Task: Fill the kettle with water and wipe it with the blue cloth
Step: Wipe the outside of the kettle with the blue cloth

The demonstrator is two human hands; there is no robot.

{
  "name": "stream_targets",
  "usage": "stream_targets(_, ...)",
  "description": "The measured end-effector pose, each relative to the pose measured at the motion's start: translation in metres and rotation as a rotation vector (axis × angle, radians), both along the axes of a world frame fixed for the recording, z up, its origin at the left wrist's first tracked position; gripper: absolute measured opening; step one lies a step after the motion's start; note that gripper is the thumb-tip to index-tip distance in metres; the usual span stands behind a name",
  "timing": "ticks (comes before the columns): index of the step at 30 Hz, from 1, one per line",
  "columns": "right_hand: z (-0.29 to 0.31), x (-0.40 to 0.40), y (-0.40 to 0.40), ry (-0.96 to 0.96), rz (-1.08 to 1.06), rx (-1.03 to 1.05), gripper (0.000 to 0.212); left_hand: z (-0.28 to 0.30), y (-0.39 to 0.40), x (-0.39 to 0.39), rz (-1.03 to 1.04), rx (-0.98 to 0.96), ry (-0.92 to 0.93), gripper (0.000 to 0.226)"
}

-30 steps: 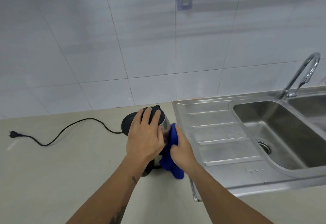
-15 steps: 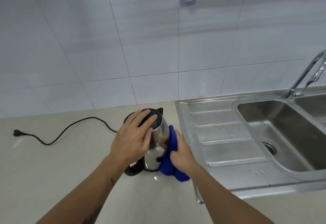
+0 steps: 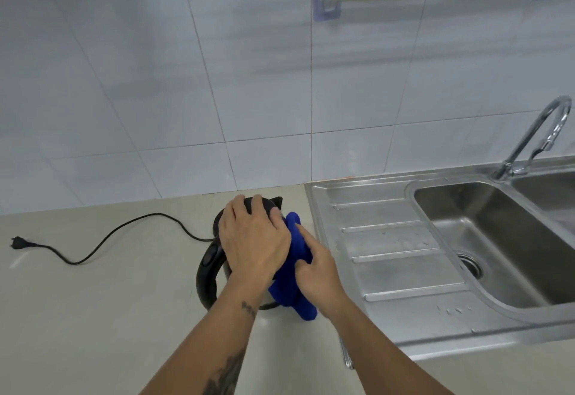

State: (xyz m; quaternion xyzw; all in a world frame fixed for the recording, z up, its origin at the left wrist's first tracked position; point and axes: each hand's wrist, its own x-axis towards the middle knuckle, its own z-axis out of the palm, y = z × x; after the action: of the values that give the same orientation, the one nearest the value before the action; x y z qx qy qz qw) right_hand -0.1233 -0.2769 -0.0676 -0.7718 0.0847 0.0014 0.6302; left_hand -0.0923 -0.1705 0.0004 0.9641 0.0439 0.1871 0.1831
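Wiping under way: electric kettle point(image 3: 214, 273) upright on the counter point(image 3: 93, 317) beside the sink point(image 3: 389, 239), left hand point(image 3: 253, 244) spread flat on its lid, right hand point(image 3: 314, 273) fingers pressing the blue cloth point(image 3: 287, 289) against its side; whether it holds water cannot be told.

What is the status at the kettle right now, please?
Left hand flat on kettle lid, steadying. Right hand presses blue cloth against kettle's sink-facing side. Kettle upright on counter. Nothing in the way.

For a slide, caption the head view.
Left hand steadies the kettle by its lid while right hand presses blue cloth against its side, beside the sink.
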Motion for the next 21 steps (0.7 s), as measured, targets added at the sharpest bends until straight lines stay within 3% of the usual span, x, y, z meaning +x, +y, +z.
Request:
stream_targets(3,-0.011,0.002,0.002,0.07,0.021,-0.029,0.086,-0.005,0.009,0.004,-0.043,0.009,-0.106,0.049)
stream_targets(8,-0.024,-0.003,0.006,0.149,0.026,-0.133,0.087,-0.009,0.018,0.008,-0.117,-0.05,-0.128,0.035)
stream_targets(15,-0.024,-0.021,0.02,-0.222,-0.204,-0.274,0.081,-0.002,0.017,0.013,-0.188,-0.144,-0.154,0.024)
stream_targets(21,-0.024,0.003,-0.003,-0.105,-0.094,-0.2,0.071,-0.001,0.026,0.016,-0.256,-0.187,-0.171,0.024)
